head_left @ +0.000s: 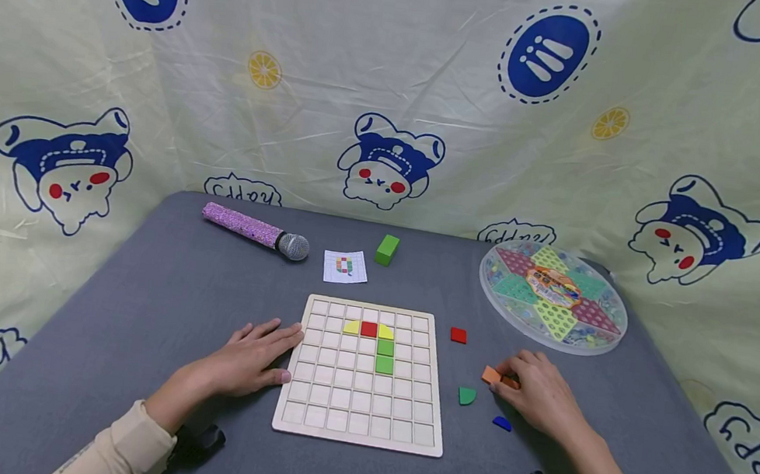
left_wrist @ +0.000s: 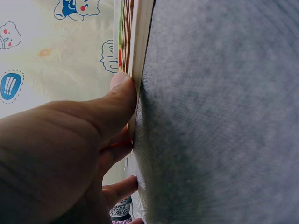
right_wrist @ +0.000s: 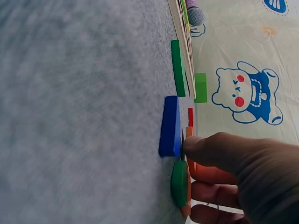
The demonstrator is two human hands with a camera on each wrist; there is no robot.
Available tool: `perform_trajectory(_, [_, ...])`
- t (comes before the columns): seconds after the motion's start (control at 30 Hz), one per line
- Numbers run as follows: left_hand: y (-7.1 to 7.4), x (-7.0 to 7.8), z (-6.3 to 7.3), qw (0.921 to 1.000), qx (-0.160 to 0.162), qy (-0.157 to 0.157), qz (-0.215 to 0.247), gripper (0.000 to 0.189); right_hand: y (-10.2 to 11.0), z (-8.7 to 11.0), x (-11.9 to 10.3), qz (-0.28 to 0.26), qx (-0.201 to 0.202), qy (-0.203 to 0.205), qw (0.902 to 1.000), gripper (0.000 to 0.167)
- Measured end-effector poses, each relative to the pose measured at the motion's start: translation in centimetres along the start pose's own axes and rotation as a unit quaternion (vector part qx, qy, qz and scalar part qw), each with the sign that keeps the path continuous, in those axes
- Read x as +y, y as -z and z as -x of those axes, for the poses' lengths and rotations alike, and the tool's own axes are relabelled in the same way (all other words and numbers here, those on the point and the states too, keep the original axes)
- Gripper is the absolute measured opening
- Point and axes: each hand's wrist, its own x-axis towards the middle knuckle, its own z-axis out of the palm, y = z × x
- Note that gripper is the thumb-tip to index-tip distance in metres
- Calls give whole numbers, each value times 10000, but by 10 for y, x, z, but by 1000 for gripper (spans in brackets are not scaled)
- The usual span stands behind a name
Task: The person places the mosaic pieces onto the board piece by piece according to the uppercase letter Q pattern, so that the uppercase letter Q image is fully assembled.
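A pale gridded board [head_left: 329, 399] lies in the middle of the table. On its upper rows are two yellow pieces, a red square [head_left: 369, 329] and two green squares [head_left: 384, 356]. My left hand [head_left: 253, 359] rests along the board's left edge, fingers extended and thumb [left_wrist: 124, 91] against its side. To the right of the board, my right hand [head_left: 540, 400] pinches a small orange block [head_left: 511, 382], partly hidden by the fingers, beside another orange block [head_left: 490, 375]. Close by lie a green rounded piece [head_left: 467, 396] and a blue piece [head_left: 503, 423]; another green piece [right_wrist: 179, 184] shows near the fingers.
A red square [head_left: 458, 335] lies right of the board. Behind the board are a printed pattern card [head_left: 345, 267], a green block [head_left: 387, 250] and a glittery purple microphone [head_left: 244, 225]. A round patterned game case [head_left: 552, 296] stands at the back right, before a printed cloth.
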Motion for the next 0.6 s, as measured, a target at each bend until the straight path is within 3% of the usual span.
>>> perform_trajectory(0.27, [0, 0, 0, 10000, -15, 27, 11, 62, 4, -7, -17, 5, 208, 261, 9994, 20])
perform_trajectory(0.6, [0, 0, 0, 10000, 7, 43, 6, 63, 11, -29, -60, -85, 425, 766, 9961, 22])
